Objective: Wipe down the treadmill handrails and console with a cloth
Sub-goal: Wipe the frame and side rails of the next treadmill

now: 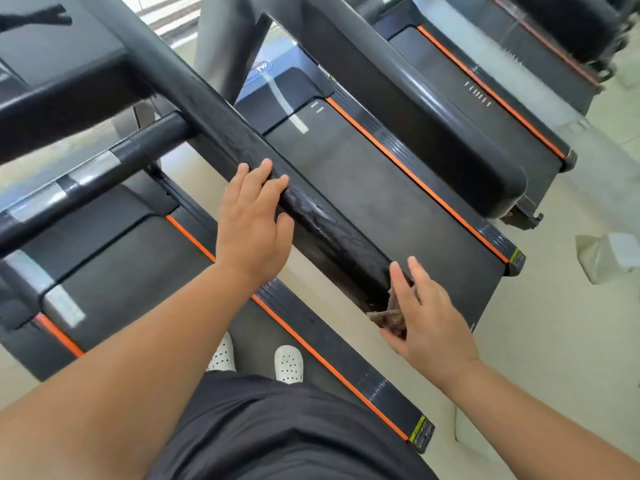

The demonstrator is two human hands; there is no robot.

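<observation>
A thick black handrail (221, 129) runs diagonally from upper left to lower right across the view. My left hand (252, 220) rests on its middle, fingers laid over the top of the rail. At the rail's near end my right hand (426, 313) holds a small crumpled brownish cloth (389, 315) under its palm, pressing it against the rail's tip. The fingers of that hand point up and look fairly straight. The console (52, 60) is the dark block at the upper left, only partly in view.
I stand on a treadmill belt (138, 289) with orange side stripes; white perforated shoes (287, 363) show below. A crossbar with silver grips (86, 171) lies left. More treadmills (398, 188) stand to the right, with pale floor between them.
</observation>
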